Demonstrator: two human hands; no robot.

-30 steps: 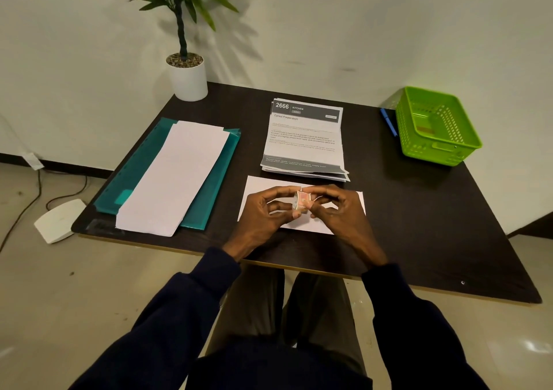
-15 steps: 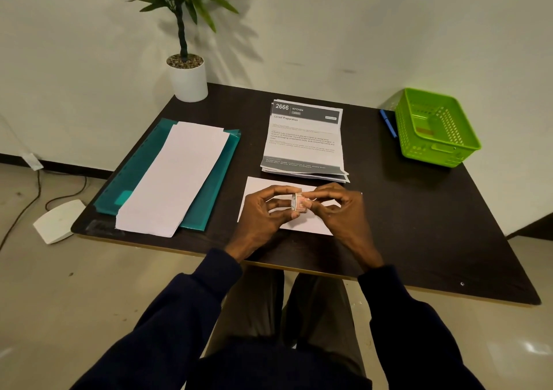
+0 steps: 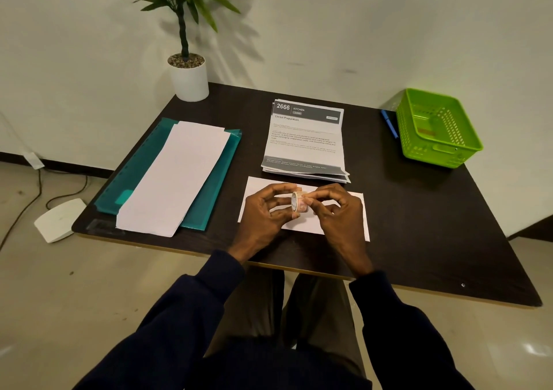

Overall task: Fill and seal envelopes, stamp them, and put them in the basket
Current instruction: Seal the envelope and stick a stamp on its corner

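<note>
A small roll of stamps [image 3: 299, 202] is held upright between both hands just above a white envelope [image 3: 356, 210] lying flat near the table's front edge. My left hand [image 3: 263, 216] grips the roll from the left with thumb and fingers. My right hand [image 3: 338, 210] pinches at the roll's right side with its fingertips. Much of the envelope is hidden under my hands. A stack of printed sheets [image 3: 305, 138] lies just behind it. The green basket [image 3: 440, 153] stands at the back right corner, with something reddish lying flat inside.
A stack of white envelopes [image 3: 176, 177] lies on a teal folder [image 3: 131, 174] at the left. A potted plant [image 3: 188, 78] stands at the back left corner. A blue pen [image 3: 389, 123] lies beside the basket. The dark table [image 3: 434, 225] ends close in front of me.
Both hands have stayed over the envelope with the roll; the fingers have shifted slightly and the roll now shows more of its round side.
</note>
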